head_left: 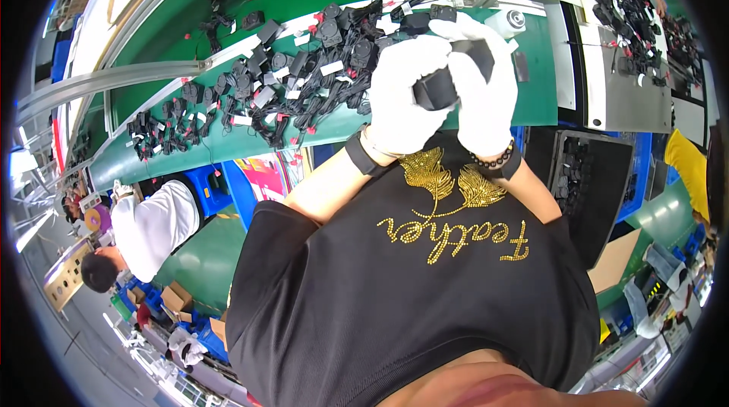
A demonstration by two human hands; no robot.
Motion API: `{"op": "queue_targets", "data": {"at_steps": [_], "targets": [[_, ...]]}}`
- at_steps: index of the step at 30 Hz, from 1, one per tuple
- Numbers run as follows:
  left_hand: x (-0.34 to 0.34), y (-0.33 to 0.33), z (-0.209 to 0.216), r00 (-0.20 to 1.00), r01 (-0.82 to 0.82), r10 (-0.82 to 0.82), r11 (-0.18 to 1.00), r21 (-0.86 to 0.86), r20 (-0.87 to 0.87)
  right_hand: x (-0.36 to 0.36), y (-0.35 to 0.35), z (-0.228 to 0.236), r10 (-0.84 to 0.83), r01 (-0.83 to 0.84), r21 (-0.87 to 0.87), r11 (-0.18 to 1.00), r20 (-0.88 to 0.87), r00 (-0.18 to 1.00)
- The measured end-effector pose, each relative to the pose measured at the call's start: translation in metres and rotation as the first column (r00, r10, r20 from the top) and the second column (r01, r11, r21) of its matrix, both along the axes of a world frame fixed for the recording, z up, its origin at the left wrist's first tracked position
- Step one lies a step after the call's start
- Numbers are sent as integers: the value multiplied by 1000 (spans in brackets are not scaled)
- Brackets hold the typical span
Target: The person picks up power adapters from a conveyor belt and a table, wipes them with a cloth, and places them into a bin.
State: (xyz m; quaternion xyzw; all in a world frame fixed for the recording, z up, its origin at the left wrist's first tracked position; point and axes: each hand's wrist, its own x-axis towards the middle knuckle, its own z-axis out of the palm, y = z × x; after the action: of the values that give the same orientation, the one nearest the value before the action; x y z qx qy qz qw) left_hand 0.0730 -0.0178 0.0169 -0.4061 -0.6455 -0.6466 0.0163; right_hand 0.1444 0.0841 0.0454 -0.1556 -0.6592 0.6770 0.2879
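At upper centre of the frame, a black boxy device (pixel 435 90) sits between the left hand (pixel 405 96) and right hand (pixel 487 92), gloved fingers gripping it from both sides, its long axis unclear.

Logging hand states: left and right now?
Left hand: closed on a black boxy part.
Right hand: closed on a black part; same one or another, unclear.
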Motion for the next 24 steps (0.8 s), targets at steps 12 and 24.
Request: {"op": "queue_targets", "data": {"at_steps": [12, 24], "targets": [[5, 0, -5, 996, -62, 70, 992, -112, 64, 0, 6, -26, -40, 32, 170, 985, 42, 998], [11, -3, 6, 985, -65, 26, 971, -229, -168, -4, 14, -39, -38, -201, -804, 560, -267, 963]]}}
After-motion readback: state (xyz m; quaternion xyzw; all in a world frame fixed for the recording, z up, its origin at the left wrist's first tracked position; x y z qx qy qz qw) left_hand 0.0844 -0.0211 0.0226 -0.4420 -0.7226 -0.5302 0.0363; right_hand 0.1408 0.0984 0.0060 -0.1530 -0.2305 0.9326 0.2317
